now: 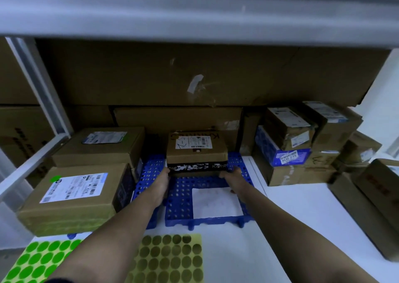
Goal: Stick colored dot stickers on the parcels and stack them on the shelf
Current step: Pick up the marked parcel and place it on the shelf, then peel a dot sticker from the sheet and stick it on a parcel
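A small brown parcel [197,151] with a white label and black printed tape stands on the blue perforated pallet [183,198] under the shelf. My left hand [160,182] grips its lower left corner and my right hand [234,178] grips its lower right corner. A small dark dot shows on the parcel's top near the front edge. A green dot-sticker sheet [41,261] and a yellow dot-sticker sheet [170,259] lie on the white floor close to me.
Two labelled boxes [71,196] are stacked at the left, the nearer one carrying a green dot. Several parcels [298,144] are piled at the right, with another box [371,205] nearer. Large cartons [172,77] fill the back. A white sheet [216,203] lies on the pallet.
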The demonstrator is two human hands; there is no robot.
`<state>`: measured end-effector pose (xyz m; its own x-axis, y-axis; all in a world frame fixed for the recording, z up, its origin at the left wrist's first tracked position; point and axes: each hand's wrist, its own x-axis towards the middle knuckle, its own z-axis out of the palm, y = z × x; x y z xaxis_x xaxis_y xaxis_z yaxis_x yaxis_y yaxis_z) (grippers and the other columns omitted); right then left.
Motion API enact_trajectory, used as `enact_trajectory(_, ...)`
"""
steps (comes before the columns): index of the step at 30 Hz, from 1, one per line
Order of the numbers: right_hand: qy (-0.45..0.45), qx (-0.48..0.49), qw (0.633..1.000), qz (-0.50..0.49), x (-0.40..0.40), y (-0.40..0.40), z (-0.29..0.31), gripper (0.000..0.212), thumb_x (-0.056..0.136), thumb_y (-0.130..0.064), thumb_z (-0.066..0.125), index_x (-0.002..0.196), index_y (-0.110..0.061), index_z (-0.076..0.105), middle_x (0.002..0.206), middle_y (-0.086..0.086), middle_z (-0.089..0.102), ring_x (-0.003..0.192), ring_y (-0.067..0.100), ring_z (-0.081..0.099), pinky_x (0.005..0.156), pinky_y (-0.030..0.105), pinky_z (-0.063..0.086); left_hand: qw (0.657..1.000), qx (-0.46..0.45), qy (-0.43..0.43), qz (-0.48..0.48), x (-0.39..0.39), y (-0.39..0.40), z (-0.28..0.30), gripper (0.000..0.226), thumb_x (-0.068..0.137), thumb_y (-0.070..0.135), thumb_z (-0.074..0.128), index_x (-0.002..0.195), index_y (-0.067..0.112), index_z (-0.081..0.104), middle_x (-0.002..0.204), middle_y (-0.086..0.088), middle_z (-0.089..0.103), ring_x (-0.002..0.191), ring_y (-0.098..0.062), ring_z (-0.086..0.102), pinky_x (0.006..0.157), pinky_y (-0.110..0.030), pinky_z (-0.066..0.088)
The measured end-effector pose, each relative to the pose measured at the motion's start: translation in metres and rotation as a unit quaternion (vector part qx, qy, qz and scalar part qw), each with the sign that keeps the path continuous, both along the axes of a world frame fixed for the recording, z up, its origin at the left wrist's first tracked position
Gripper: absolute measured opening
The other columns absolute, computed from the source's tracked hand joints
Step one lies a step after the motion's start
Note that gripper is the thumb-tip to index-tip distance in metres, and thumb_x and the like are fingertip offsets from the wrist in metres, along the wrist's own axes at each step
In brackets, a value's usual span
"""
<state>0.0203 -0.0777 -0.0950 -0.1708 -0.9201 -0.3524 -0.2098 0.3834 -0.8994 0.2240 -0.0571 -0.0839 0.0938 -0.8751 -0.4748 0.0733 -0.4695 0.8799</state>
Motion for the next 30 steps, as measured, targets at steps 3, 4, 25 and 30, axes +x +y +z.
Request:
enact_trajectory(3,0.008,-0.028,0.999,-0.027,-0.012,0.009,0.0,0.063,0.088,-0.015,0.062,0.141,-0.006,0.028,0.139,0.018,0.043,0.121,0.033,0.047,0.094,0.039,0.043,0.999,0.012,-0.017,0.045,-0.009,-0.008,-0.008,0.045,0.095,0.046,0.033,0.115,0.013,0.054,0.104,-0.009,0.06,0.092,-0.02,0.054,0.087,-0.031,0.04)
enact_trajectory(4,0.01,-0.048,0.998,-0.036,-0.016,0.012,0.0,0.056,0.088,-0.012,0.061,0.136,-0.005,0.034,0.134,0.019,0.048,0.116,0.032,0.05,0.089,0.037,0.044,0.997,0.003,-0.039,0.063,-0.013,-0.014,-0.018,0.054,0.09,0.05,0.037,0.128,0.014,0.049,0.12,-0.012,0.057,0.107,-0.025,0.053,0.099,-0.036,0.037)
enact_trajectory(25,0.134,-0.221,0.944,-0.204,-0.168,0.094,0.061,0.02,0.086,-0.03,0.068,0.074,-0.021,0.056,0.068,-0.009,0.063,0.072,0.013,0.063,0.073,0.037,0.051,0.98,-0.109,-0.075,-0.15,-0.221,0.042,0.068,0.016,0.099,0.018,0.039,0.086,0.018,0.049,0.086,-0.003,0.053,0.08,-0.014,0.05,0.065,-0.026,0.037)
enact_trajectory(30,0.188,-0.247,0.921,-0.234,-0.225,0.107,0.088,0.019,0.089,-0.034,0.065,0.077,-0.022,0.058,0.067,-0.012,0.061,0.07,0.008,0.061,0.061,0.027,0.045,0.974,-0.101,-0.091,-0.179,-0.29,0.049,0.078,0.033,0.098,0.023,0.043,0.123,0.002,0.051,0.106,-0.014,0.06,0.099,-0.024,0.056,0.081,-0.031,0.046)
